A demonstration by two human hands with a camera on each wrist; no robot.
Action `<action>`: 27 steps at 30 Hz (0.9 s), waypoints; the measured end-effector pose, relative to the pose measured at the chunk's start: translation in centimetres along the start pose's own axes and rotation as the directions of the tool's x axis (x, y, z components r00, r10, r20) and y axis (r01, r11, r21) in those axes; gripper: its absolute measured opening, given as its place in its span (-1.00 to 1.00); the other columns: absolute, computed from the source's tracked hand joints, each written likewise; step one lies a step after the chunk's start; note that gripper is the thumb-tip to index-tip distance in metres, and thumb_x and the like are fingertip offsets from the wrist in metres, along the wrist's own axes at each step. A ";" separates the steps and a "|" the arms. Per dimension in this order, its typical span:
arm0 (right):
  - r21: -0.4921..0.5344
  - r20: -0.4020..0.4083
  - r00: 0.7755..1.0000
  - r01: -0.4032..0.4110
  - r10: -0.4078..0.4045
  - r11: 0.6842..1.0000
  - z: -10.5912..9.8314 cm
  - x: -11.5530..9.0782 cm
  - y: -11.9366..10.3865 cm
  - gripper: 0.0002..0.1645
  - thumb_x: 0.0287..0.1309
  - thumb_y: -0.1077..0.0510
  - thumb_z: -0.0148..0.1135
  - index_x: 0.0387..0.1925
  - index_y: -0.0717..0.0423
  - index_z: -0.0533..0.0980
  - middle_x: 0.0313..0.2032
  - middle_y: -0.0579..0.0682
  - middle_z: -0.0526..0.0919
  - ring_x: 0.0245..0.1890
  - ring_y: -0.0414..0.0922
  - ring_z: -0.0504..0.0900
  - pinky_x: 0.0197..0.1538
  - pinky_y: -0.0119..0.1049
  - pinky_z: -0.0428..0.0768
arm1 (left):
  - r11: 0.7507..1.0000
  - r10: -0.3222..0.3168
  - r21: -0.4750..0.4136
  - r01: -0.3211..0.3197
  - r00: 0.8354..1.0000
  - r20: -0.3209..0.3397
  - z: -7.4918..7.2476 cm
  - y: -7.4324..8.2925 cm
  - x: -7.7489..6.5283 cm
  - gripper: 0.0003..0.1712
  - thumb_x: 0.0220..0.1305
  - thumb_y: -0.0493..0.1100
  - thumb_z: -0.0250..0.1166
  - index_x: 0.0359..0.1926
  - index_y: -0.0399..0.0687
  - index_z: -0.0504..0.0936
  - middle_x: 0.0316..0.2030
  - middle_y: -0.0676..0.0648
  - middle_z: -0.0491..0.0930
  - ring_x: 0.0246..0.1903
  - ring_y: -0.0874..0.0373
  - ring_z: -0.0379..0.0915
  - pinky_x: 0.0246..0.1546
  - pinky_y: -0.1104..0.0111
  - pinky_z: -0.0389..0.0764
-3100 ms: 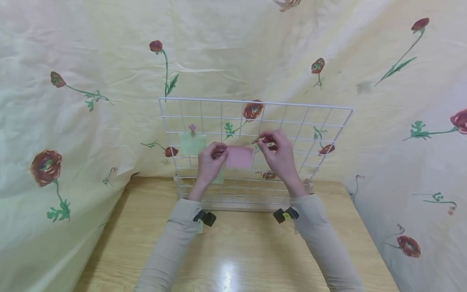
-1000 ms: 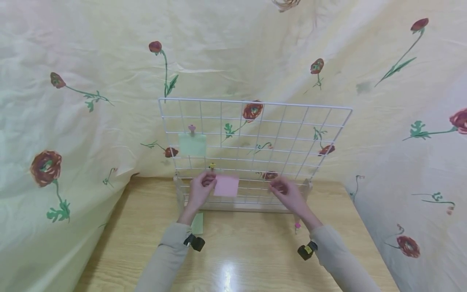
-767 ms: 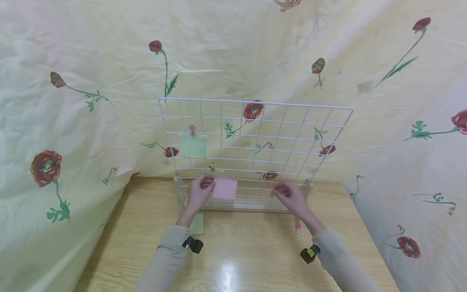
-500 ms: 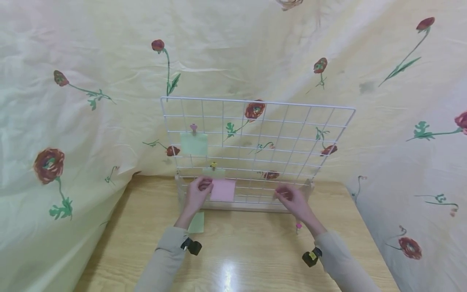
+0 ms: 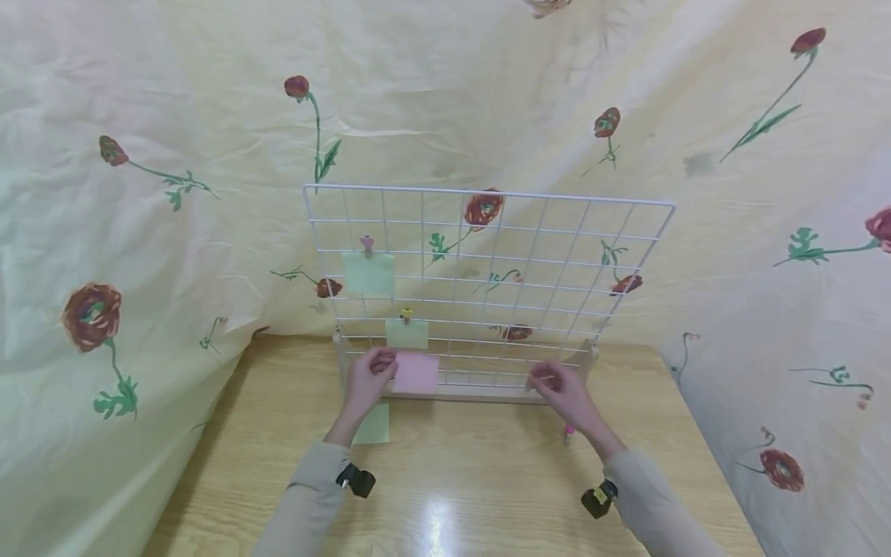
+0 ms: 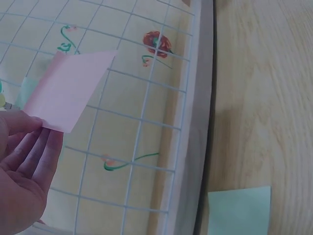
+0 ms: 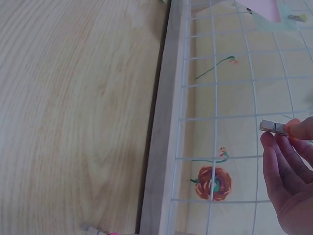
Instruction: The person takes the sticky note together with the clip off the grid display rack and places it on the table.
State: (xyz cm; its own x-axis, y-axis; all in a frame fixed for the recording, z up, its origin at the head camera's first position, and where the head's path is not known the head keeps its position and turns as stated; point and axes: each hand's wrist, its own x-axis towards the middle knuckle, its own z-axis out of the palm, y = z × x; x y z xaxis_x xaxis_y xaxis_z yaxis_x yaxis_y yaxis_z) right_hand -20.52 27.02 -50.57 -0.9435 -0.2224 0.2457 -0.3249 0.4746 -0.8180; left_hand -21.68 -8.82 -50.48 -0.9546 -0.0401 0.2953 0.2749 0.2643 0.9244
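Between thumb and fingers, my left hand (image 5: 366, 381) pinches the left edge of a pink sticky note (image 5: 418, 374), held in front of the lower part of a white wire grid (image 5: 490, 196). My right hand (image 5: 565, 391), lower right of the grid, pinches a small wooden clothespin (image 7: 273, 127); an orange bit shows at my fingertips in the right wrist view. A green note (image 5: 369, 275) hangs at the grid's upper left under a clothespin with a pink top (image 5: 367, 245). Lower hangs another green note (image 5: 407, 334) under a clothespin with a yellow top (image 5: 407, 315).
A loose green note (image 5: 373, 424) lies on the wooden table (image 5: 445, 480), near my left wrist. By my right wrist lies a clothespin with a bright pink top (image 5: 568, 432). The grid stands in a wooden base (image 5: 487, 394) before a flowered cloth (image 5: 445, 93).
Both hands have come down from the middle of the grid and moved apart. The pink note has travelled down and left with my left hand, uncovering the lower green note.
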 end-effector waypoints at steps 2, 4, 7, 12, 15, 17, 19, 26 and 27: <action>0.003 0.006 1.000 -0.002 0.002 1.000 0.0 -0.2 0.2 -0.77 0.21 0.38 0.21 -0.10 0.42 0.49 -0.18 0.26 0.62 -0.25 0.12 0.66 -0.18 -0.34 0.64 | 1.000 -0.009 0.002 0.009 1.000 -0.003 -0.1 -0.3 -0.1 -0.81 0.14 -0.52 0.29 -0.18 -0.43 0.58 -0.26 -0.31 0.64 -0.23 -0.17 0.61 -0.18 0.31 0.66; 0.006 0.005 1.000 0.004 -0.004 1.000 -0.1 -0.3 0.4 -0.78 0.22 0.37 0.21 -0.10 0.40 0.50 -0.18 0.25 0.63 -0.26 0.11 0.66 -0.18 -0.35 0.63 | 1.000 -0.016 -0.003 0.016 1.000 -0.003 -0.1 -0.5 -0.2 -0.81 0.13 -0.52 0.28 -0.18 -0.42 0.59 -0.26 -0.30 0.63 -0.23 -0.16 0.60 -0.19 0.32 0.66; 0.004 0.007 1.000 0.022 -0.022 1.000 -0.1 -0.5 0.6 -0.77 0.21 0.37 0.22 -0.10 0.39 0.50 -0.20 0.24 0.63 -0.27 0.10 0.66 -0.19 -0.34 0.64 | 1.000 -0.026 -0.003 0.026 1.000 -0.001 -0.2 -1.0 -0.3 -0.80 0.13 -0.53 0.28 -0.18 -0.41 0.59 -0.26 -0.29 0.63 -0.23 -0.14 0.60 -0.19 0.34 0.66; -0.004 0.023 1.000 0.011 -0.011 1.000 -0.1 -0.9 1.0 -0.74 0.19 0.38 0.23 -0.08 0.41 0.48 -0.20 0.22 0.62 -0.26 0.09 0.65 -0.19 -0.33 0.64 | 0.999 -0.050 -0.020 0.050 0.999 -0.004 -0.5 -1.5 -0.7 -0.78 0.13 -0.54 0.27 -0.16 -0.45 0.57 -0.24 -0.31 0.62 -0.22 -0.17 0.59 -0.15 0.32 0.65; -0.016 0.022 1.000 -0.001 0.001 1.000 0.0 -1.1 1.2 -0.74 0.18 0.37 0.24 -0.09 0.41 0.49 -0.20 0.21 0.63 -0.25 0.08 0.65 -0.17 -0.33 0.64 | 0.997 -0.071 -0.030 0.071 0.997 -0.007 -0.6 -1.8 -1.1 -0.77 0.14 -0.54 0.26 -0.14 -0.47 0.56 -0.23 -0.32 0.61 -0.20 -0.19 0.58 -0.15 0.31 0.65; -0.025 0.017 1.000 -0.008 0.008 1.000 0.1 -1.2 1.2 -0.76 0.19 0.37 0.25 -0.11 0.39 0.50 -0.21 0.19 0.63 -0.24 0.08 0.65 -0.16 -0.33 0.64 | 0.996 -0.086 -0.027 0.086 0.996 -0.011 -0.8 -1.9 -1.3 -0.78 0.15 -0.53 0.26 -0.13 -0.45 0.57 -0.22 -0.30 0.60 -0.19 -0.18 0.58 -0.16 0.34 0.65; -0.031 0.012 1.000 -0.008 0.008 0.999 0.1 -1.2 1.2 -0.78 0.19 0.36 0.24 -0.12 0.39 0.50 -0.21 0.19 0.63 -0.25 0.08 0.65 -0.16 -0.32 0.64 | 0.995 -0.101 -0.022 0.101 0.995 -0.016 -0.9 -2.1 -1.4 -0.78 0.15 -0.52 0.27 -0.13 -0.43 0.57 -0.21 -0.29 0.60 -0.18 -0.16 0.58 -0.16 0.37 0.65; -0.031 0.012 0.998 -0.067 0.067 0.997 0.1 -1.6 1.5 -0.79 0.23 0.31 0.23 -0.13 0.37 0.50 -0.20 0.21 0.63 -0.27 0.08 0.66 -0.19 -0.31 0.64 | 0.991 -0.130 -0.025 0.130 0.991 -0.034 -1.4 -2.5 -1.8 -0.78 0.15 -0.52 0.27 -0.14 -0.40 0.58 -0.22 -0.29 0.61 -0.19 -0.15 0.59 -0.19 0.38 0.66; -0.033 0.009 0.997 -0.078 0.078 0.996 0.1 -1.7 1.6 -0.79 0.24 0.30 0.23 -0.13 0.37 0.51 -0.20 0.21 0.63 -0.27 0.08 0.67 -0.20 -0.29 0.65 | 0.991 -0.133 -0.033 0.132 0.990 -0.037 -1.4 -2.6 -1.9 -0.78 0.15 -0.53 0.27 -0.15 -0.40 0.58 -0.22 -0.29 0.61 -0.20 -0.14 0.60 -0.20 0.39 0.66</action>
State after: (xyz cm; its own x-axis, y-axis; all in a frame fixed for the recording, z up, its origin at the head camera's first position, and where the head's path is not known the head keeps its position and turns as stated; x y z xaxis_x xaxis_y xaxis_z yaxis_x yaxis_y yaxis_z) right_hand -19.41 28.08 -52.35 -0.9654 -0.1923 0.1763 -0.2525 0.5187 -0.8168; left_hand -20.46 -10.82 -53.13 -0.9776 -0.1109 0.1787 0.1505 0.2246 0.9628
